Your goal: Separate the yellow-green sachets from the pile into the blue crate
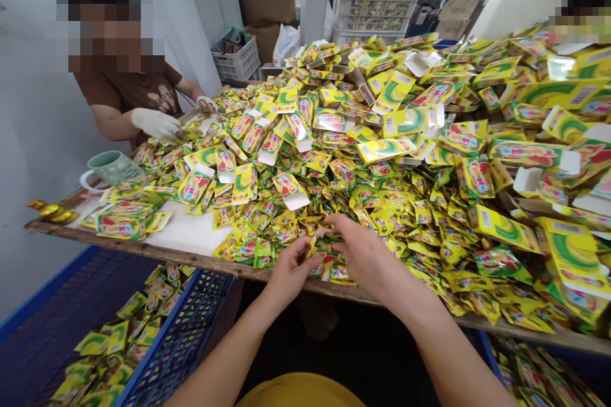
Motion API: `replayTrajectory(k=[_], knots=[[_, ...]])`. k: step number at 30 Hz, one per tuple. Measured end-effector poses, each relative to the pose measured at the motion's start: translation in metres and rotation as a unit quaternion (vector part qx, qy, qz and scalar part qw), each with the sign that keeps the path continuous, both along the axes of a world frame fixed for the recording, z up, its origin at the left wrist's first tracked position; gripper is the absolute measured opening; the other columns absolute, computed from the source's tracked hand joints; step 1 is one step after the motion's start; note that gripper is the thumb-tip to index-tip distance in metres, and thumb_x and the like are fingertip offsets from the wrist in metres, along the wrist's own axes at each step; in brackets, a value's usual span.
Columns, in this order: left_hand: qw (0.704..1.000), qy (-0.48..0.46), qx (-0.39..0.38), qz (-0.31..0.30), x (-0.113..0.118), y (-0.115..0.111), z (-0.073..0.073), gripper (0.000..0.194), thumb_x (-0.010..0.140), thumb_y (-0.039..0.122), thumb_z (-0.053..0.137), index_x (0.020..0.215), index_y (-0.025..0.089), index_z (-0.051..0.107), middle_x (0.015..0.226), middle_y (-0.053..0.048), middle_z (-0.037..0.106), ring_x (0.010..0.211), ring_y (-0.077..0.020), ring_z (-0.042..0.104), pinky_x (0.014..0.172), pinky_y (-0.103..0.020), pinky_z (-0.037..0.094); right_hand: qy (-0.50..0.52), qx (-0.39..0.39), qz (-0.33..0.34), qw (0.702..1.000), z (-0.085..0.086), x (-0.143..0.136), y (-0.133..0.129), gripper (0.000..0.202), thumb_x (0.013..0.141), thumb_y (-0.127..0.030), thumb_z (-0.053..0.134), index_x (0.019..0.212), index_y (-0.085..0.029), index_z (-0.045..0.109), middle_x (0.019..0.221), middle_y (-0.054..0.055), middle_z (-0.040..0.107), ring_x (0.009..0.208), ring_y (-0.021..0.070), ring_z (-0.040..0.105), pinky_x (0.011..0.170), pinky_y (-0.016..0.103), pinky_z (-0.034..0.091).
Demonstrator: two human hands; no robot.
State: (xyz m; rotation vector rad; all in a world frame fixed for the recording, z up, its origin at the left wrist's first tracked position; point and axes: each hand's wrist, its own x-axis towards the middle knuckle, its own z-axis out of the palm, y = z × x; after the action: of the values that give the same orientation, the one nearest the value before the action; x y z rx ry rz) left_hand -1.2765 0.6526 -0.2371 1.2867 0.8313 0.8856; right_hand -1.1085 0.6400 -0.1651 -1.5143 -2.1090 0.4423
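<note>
Near the table's front edge, my left hand [294,269] has its fingers closed on a small yellow and green box [315,248], whose pale flap sticks up between my hands. My right hand [360,254] is at the box's other side, fingers bent and spread over it; whether its fingertips touch the flap is hard to tell. Small shiny yellow-green packets [405,203] lie piled in front of and around both hands. Behind them rises a large heap of flat yellow cartons [396,92], several with open white flaps.
At the left, a person wearing white gloves [155,123] handles cartons. A green mug [114,167] and a gold figurine [52,211] stand at the table's left end. Blue crates [167,331] with cartons are below the wooden table edge [191,259]. White crates [377,0] are stacked behind.
</note>
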Motion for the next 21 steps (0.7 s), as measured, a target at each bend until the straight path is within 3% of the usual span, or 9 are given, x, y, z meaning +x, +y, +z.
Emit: replayTrajectory(k=[4, 8, 10, 12, 14, 16, 17, 19, 21], knots=[[1.0, -0.02, -0.019, -0.01, -0.001, 0.003, -0.001, 0.021, 0.079, 0.028, 0.068, 0.094, 0.016, 0.06, 0.086, -0.001, 0.06, 0.085, -0.0163, 0.054, 0.077, -0.025, 0.04, 0.068, 0.058, 0.004, 0.996, -0.011, 0.005, 0.006, 0.011, 0.083, -0.012, 0.061, 0.081, -0.019, 0.068, 0.087, 0.006, 0.063, 0.082, 0.0184, 0.056, 0.074, 0.033, 0.047], [1.0, 0.003, -0.005, 0.003, -0.002, 0.003, -0.003, 0.028, 0.077, 0.03, 0.07, 0.1, 0.016, 0.063, 0.096, -0.004, 0.064, 0.094, -0.0194, 0.056, 0.083, -0.026, 0.04, 0.069, 0.061, 0.037, 0.995, -0.028, 0.005, -0.003, 0.016, 0.086, -0.028, 0.061, 0.078, -0.024, 0.074, 0.115, 0.009, 0.06, 0.113, 0.028, 0.046, 0.095, 0.048, 0.04], [1.0, 0.009, -0.016, 0.001, -0.002, 0.003, -0.001, 0.03, 0.078, 0.033, 0.068, 0.103, 0.016, 0.064, 0.099, -0.004, 0.066, 0.095, -0.0203, 0.057, 0.083, -0.026, 0.041, 0.178, 0.048, -0.02, 0.983, -0.037, 0.004, -0.01, 0.018, 0.088, -0.032, 0.058, 0.084, -0.024, 0.074, 0.112, 0.009, 0.061, 0.112, 0.0263, 0.049, 0.095, 0.046, 0.041], [0.999, 0.004, -0.033, 0.014, -0.003, 0.002, 0.003, 0.03, 0.084, 0.037, 0.062, 0.106, 0.017, 0.066, 0.102, -0.005, 0.067, 0.097, -0.0202, 0.057, 0.085, -0.027, 0.041, 0.336, -0.008, -0.116, 0.935, -0.046, 0.002, -0.017, 0.017, 0.085, -0.036, 0.061, 0.092, -0.024, 0.072, 0.097, 0.007, 0.064, 0.092, 0.0209, 0.058, 0.079, 0.037, 0.049], [0.997, -0.007, -0.066, 0.03, -0.004, 0.004, 0.009, 0.029, 0.086, 0.038, 0.058, 0.102, 0.017, 0.068, 0.1, -0.004, 0.068, 0.097, -0.0193, 0.057, 0.088, -0.027, 0.04, 0.492, -0.122, -0.166, 0.846, -0.053, -0.002, -0.021, 0.021, 0.078, -0.039, 0.068, 0.089, -0.022, 0.068, 0.076, 0.002, 0.062, 0.063, 0.0138, 0.056, 0.055, 0.026, 0.045], [0.991, -0.033, -0.131, 0.019, -0.006, 0.007, 0.016, 0.023, 0.081, 0.032, 0.063, 0.095, 0.016, 0.072, 0.093, -0.004, 0.07, 0.093, -0.0187, 0.058, 0.089, -0.027, 0.04, 0.594, -0.236, -0.142, 0.756, -0.056, -0.008, -0.022, 0.025, 0.07, -0.039, 0.074, 0.083, -0.02, 0.065, 0.064, -0.003, 0.056, 0.049, 0.0082, 0.046, 0.043, 0.02, 0.033], [0.985, -0.051, -0.167, 0.012, -0.008, 0.009, 0.019, 0.018, 0.076, 0.026, 0.066, 0.09, 0.016, 0.073, 0.09, -0.004, 0.07, 0.091, -0.0184, 0.058, 0.088, -0.027, 0.04, 0.617, -0.265, -0.119, 0.731, -0.056, -0.011, -0.022, 0.025, 0.069, -0.038, 0.075, 0.081, -0.019, 0.063, 0.061, -0.004, 0.052, 0.047, 0.0068, 0.043, 0.042, 0.018, 0.03], [0.973, -0.08, -0.215, 0.015, -0.011, 0.013, 0.024, 0.014, 0.067, 0.015, 0.066, 0.078, 0.016, 0.074, 0.084, -0.003, 0.069, 0.089, -0.0181, 0.058, 0.086, -0.026, 0.04, 0.613, -0.273, -0.084, 0.737, -0.053, -0.016, -0.021, 0.024, 0.071, -0.036, 0.073, 0.082, -0.019, 0.062, 0.06, -0.005, 0.051, 0.046, 0.0063, 0.042, 0.042, 0.018, 0.032], [0.97, -0.087, -0.227, 0.017, -0.015, 0.014, 0.03, 0.019, 0.062, 0.009, 0.063, 0.076, 0.016, 0.074, 0.086, -0.003, 0.069, 0.091, -0.0186, 0.059, 0.086, -0.027, 0.041, 0.561, -0.235, -0.062, 0.791, -0.048, -0.019, -0.021, 0.019, 0.075, -0.035, 0.068, 0.083, -0.019, 0.063, 0.064, -0.003, 0.053, 0.048, 0.0076, 0.044, 0.044, 0.02, 0.038]])
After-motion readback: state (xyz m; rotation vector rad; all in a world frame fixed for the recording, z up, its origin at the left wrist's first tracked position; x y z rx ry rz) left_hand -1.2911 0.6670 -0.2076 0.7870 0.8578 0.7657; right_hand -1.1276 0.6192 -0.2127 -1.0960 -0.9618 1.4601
